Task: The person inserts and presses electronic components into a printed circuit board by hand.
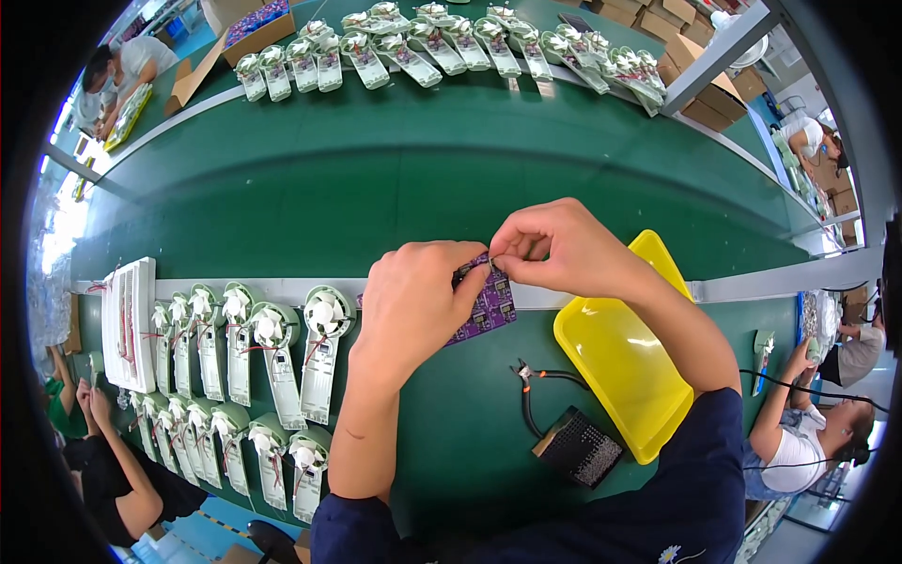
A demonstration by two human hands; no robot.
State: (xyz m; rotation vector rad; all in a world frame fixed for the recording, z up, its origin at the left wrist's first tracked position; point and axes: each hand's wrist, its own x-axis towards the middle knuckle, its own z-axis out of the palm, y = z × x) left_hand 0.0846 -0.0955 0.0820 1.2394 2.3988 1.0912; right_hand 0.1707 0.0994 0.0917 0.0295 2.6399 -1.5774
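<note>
A purple panel of small circuit boards (493,308) is held over the near edge of the green conveyor. My left hand (418,296) is closed on it, thumb on top, covering its left part. My right hand (561,246) pinches at the panel's upper right corner, its thumb and forefinger close to the left thumb. Any small piece between those fingertips is too hidden to make out. Below the panel, side cutters (524,373) with black and orange handles lie on the table beside a dark box with a speckled pattern (581,448).
A yellow tray (601,343) lies under my right forearm. At left stand two rows of pale green fan housings (319,367) with wires, beside a white foam tray (132,324). More fan units (404,56) line the conveyor's far side. Co-workers sit at both sides.
</note>
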